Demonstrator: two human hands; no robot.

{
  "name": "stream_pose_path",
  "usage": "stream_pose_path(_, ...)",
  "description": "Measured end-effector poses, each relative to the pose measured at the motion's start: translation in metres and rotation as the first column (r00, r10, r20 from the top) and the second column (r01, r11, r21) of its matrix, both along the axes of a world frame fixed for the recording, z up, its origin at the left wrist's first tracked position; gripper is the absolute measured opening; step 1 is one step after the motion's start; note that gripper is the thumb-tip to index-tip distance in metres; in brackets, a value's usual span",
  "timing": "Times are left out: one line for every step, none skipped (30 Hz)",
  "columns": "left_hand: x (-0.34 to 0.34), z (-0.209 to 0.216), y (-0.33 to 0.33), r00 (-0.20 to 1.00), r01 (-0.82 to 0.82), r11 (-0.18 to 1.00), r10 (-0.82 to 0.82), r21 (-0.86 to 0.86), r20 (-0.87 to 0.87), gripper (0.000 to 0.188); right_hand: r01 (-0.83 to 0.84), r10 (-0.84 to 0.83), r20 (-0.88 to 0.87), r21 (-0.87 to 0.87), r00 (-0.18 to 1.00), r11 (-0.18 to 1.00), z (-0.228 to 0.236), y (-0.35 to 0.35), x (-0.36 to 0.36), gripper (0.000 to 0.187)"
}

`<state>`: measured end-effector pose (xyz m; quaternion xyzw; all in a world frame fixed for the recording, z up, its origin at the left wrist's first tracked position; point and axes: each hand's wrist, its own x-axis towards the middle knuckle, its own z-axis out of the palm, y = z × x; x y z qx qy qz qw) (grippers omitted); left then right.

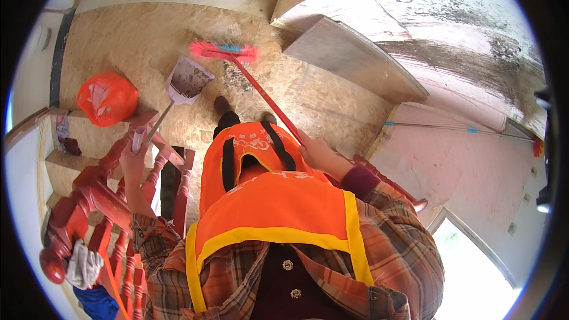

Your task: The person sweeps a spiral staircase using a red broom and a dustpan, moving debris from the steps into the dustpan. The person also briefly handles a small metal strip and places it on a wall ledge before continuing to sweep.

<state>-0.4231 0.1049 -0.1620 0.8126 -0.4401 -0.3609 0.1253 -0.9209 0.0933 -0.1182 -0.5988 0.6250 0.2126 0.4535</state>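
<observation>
My right hand (318,155) is closed round the red handle of a broom (261,92), whose pink and blue bristles rest on the tan floor ahead of me. At the left, my left hand (134,153) grips the upper end of a long-handled dustpan (188,80). The pan is pale purple with dirt in it, and its open side faces away toward the broom head. A small pile of dark debris (238,77) lies on the floor just below the bristles, to the right of the pan.
An orange plastic bag (107,99) sits beside the stair top at the left. Red wooden banisters (101,195) run close under my left arm, with a grey cloth (85,265) draped there. A grey panel (355,56) stands by the stained wall. A thin pole (438,126) lies at the right.
</observation>
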Motion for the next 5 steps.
stream_pose_path(-0.005, 0.007, 0.01, 1.0, -0.012, 0.999, 0.012, -0.053, 0.002, 0.026, -0.038, 0.038, -0.024, -0.005, 0.999, 0.999, -0.016, -0.003, -0.003, 0.054)
stream_pose_path(-0.012, 0.013, 0.019, 0.998, -0.043, 0.988, 0.035, -0.15, -0.054, 0.025, -0.063, 0.064, -0.041, 0.021, 0.997, 0.998, -0.037, -0.006, -0.006, 0.057)
stream_pose_path(-0.016, 0.017, 0.024, 0.998, -0.042, 0.989, 0.036, -0.14, -0.043, 0.019, -0.086, 0.086, 0.002, -0.004, 0.996, 0.996, -0.061, -0.009, -0.012, 0.061)
stream_pose_path(-0.021, 0.024, 0.036, 0.997, -0.068, 0.992, 0.071, -0.109, 0.018, 0.016, -0.055, 0.057, 0.087, -0.031, 0.995, 0.998, -0.087, -0.012, -0.021, 0.063)
stream_pose_path(-0.024, 0.031, 0.046, 0.996, -0.084, 0.99, 0.08, -0.116, -0.035, 0.02, -0.019, 0.038, 0.214, -0.088, 0.976, 0.996, -0.114, -0.012, -0.029, 0.066)
